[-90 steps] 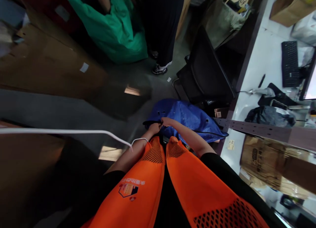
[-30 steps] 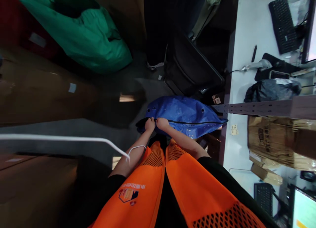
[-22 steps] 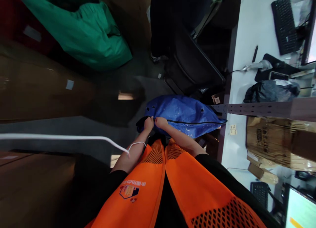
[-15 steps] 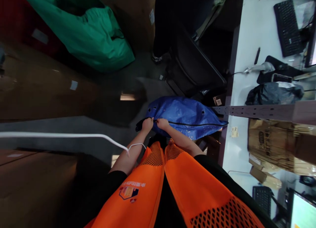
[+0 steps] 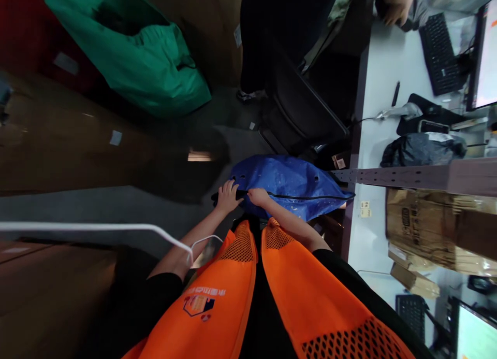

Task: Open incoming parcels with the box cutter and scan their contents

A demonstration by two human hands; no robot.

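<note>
A blue woven bag (image 5: 289,185) lies on the floor in front of me, with a black zipper line running along its near side. My left hand (image 5: 227,196) grips the bag's dark left end, fingers curled over it. My right hand (image 5: 257,195) pinches the zipper edge just beside it. Both forearms reach down past my orange mesh vest (image 5: 272,291). A white cable (image 5: 116,228) hangs across my left arm.
A green sack (image 5: 135,53) lies at the upper left beside brown cartons (image 5: 70,141). A black chair (image 5: 303,110) and another person's legs (image 5: 264,38) stand beyond the bag. A white desk (image 5: 376,89) at the right carries a keyboard (image 5: 438,53), a black bag and a co-worker's hand (image 5: 392,9).
My left hand has shifted slightly left along the bag's end and its fingers have spread over it. The right hand stays on the zipper. A co-worker's hand has appeared at the desk.
</note>
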